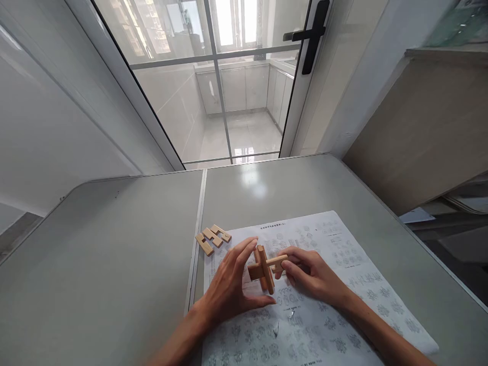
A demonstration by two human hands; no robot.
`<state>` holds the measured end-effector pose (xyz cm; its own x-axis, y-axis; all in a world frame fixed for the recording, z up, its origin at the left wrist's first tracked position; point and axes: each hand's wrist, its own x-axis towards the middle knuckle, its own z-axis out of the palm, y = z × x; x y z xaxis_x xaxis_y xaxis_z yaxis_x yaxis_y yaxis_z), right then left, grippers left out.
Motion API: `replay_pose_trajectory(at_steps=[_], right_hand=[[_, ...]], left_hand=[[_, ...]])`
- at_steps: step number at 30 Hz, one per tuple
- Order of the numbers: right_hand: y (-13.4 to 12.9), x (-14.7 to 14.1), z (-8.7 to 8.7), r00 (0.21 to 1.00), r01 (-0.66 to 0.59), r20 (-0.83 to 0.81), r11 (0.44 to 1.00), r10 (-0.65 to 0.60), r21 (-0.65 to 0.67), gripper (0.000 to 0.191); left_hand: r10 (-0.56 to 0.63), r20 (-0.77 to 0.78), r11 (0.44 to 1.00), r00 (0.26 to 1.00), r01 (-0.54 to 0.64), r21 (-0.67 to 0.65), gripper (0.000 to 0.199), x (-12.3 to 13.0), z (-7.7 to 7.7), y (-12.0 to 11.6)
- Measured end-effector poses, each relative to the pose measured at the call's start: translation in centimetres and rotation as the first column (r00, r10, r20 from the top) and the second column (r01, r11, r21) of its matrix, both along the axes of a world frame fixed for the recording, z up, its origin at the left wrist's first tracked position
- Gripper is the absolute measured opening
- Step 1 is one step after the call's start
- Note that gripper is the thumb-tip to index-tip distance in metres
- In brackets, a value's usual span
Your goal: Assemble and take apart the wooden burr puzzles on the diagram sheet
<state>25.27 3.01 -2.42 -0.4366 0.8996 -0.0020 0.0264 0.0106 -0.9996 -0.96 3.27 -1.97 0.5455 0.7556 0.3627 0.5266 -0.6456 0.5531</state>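
Observation:
A partly joined wooden burr puzzle (263, 270) of reddish-brown notched sticks stands over the printed sheet. My left hand (233, 284) curves around its left side, thumb and fingers spread wide, with a gap between them; whether a fingertip touches the wood I cannot tell. From the right, my right hand (310, 272) pinches a paler notched wooden stick (280, 262) between thumb and fingers. The left end of that stick meets the brown sticks. To the upper left lie several loose pale notched wooden pieces (212, 239), partly on the sheet's corner.
A large paper sheet (343, 290) with small printed puzzle drawings covers the near right of the grey table (145, 254). A metal seam (196, 229) runs across the tabletop. Beyond the far edge stands a glass door with a black handle (314, 35). A brown panel (423, 122) rises at right.

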Motion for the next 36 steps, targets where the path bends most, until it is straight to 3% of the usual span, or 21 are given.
replay_pose_trajectory(at_steps=[5,9,19,30,36], right_hand=[[0.1,0.0,-0.2,0.999,-0.044,0.004,0.999,0.044,-0.014,0.036],[0.1,-0.1,0.0,0.996,-0.082,-0.031,0.996,0.080,-0.043,0.034],[0.1,-0.1,0.1,0.993,-0.115,0.001,0.992,0.116,-0.048,0.034],[0.5,0.5,-0.6,0.998,-0.052,-0.040,0.997,0.050,-0.053,0.033],[0.8,0.7,-0.4,1.000,0.007,-0.022,0.999,-0.008,-0.054,0.035]], left_hand=[[-0.031,0.034,0.994,0.999,0.027,0.109,0.118,0.5,0.0,-0.2],[-0.025,0.032,0.994,0.999,0.022,0.102,0.121,0.5,-0.1,-0.2],[-0.030,0.062,0.993,0.998,0.022,0.113,0.106,1.0,0.6,-0.2],[0.022,0.075,0.995,0.997,-0.029,0.093,0.105,0.8,0.5,-0.3],[0.058,0.087,0.998,0.995,-0.058,-0.009,0.101,0.4,1.0,0.0]])
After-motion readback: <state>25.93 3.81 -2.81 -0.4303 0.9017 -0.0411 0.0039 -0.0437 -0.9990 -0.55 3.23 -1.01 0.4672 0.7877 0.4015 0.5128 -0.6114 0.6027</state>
